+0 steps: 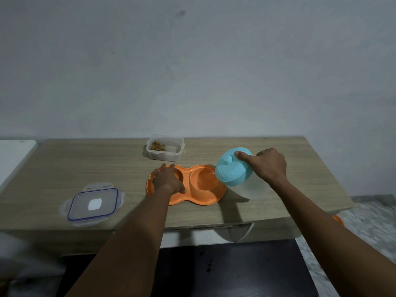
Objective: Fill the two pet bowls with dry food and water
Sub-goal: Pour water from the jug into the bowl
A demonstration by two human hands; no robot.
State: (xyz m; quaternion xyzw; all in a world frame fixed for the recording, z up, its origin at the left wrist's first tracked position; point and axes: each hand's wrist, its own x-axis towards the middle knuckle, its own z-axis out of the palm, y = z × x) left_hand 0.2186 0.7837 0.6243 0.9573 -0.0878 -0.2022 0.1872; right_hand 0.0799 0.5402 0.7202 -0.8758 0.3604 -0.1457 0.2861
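Observation:
An orange double pet bowl [194,200] lies in the middle of the wooden table [85,163]. My left hand [167,181] rests over its left bowl and grips the rim, hiding what is inside. My right hand [271,166] holds a clear jug with a turquoise lid [232,170], tilted left over the right bowl [203,179]. A thin stream of water runs from the spout into that bowl. Behind the bowls stands an open clear container [165,147] with a little brown dry food in it.
The container's clear lid with a blue seal [93,204] lies at the table's front left. A white surface [12,155] adjoins the table on the left. A wall stands right behind the table. An orange object [338,219] shows on the floor at right.

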